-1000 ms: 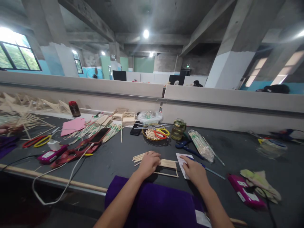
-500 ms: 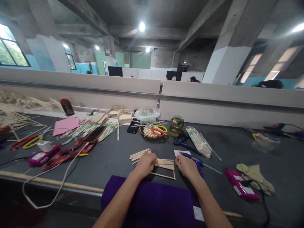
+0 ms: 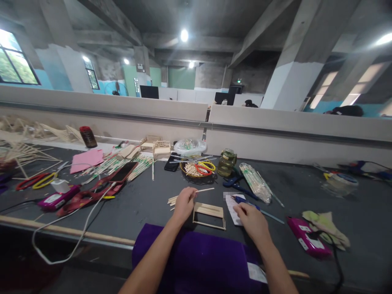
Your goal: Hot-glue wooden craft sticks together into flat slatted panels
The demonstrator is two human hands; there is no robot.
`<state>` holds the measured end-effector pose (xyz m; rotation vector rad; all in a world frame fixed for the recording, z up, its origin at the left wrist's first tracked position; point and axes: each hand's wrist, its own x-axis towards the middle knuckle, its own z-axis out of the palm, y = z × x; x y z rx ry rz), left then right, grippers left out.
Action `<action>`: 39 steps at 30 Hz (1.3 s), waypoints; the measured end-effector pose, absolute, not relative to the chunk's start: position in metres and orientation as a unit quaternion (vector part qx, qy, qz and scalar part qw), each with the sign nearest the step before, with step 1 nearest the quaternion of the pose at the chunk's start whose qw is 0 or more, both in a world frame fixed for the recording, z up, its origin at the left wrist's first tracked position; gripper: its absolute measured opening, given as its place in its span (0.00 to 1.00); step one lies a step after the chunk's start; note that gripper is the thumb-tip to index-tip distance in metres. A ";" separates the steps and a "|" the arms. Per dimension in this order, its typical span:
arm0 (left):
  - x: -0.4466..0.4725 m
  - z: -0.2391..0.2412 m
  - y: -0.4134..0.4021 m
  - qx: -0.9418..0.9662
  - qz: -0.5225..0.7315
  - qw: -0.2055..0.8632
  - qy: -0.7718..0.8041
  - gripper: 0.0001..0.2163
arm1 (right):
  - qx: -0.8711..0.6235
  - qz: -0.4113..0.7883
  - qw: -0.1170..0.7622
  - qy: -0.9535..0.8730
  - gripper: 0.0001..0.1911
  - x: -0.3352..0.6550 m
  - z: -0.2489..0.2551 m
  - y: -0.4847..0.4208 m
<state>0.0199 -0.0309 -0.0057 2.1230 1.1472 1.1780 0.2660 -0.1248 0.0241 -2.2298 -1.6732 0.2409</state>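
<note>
My left hand [image 3: 183, 203] pinches a thin wooden stick [image 3: 204, 190] that points right, above a small loose pile of sticks [image 3: 172, 200]. Just right of it a small frame of glued wooden sticks [image 3: 209, 215] lies flat on the dark table [image 3: 147, 204]. My right hand [image 3: 251, 219] rests with curled fingers on a white paper [image 3: 232, 203], touching a blue tool [image 3: 245, 200]; whether it grips the tool is hidden. A purple cloth [image 3: 196, 261] covers my lap at the table's near edge.
Behind the frame stand a basket with sticks and red-yellow scissors [image 3: 197, 168], a glass jar [image 3: 227, 162], a bag of sticks [image 3: 256, 182] and blue scissors [image 3: 234, 184]. At left lie a phone [image 3: 124, 172], cables and pink packs [image 3: 54, 200]. Another pink pack [image 3: 308, 241] lies right.
My left hand has lifted off the stick frame and taken one stick from the pile. My right hand has drawn back right onto the paper, uncovering the frame.
</note>
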 end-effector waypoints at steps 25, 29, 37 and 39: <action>0.026 -0.006 -0.042 0.843 0.275 0.213 0.410 0.24 | -0.797 0.054 0.227 -0.557 0.21 0.251 0.018 -0.115; 0.027 -0.011 -0.041 0.862 0.251 0.193 0.396 0.24 | -0.724 0.131 0.419 -0.532 0.18 0.253 0.015 -0.114; 0.026 -0.014 -0.039 0.866 0.236 0.183 0.400 0.18 | -0.719 0.113 0.490 -0.480 0.18 0.257 0.020 -0.120; 0.025 -0.014 -0.040 0.864 0.237 0.181 0.405 0.17 | -0.728 0.097 0.501 -0.459 0.21 0.260 0.018 -0.123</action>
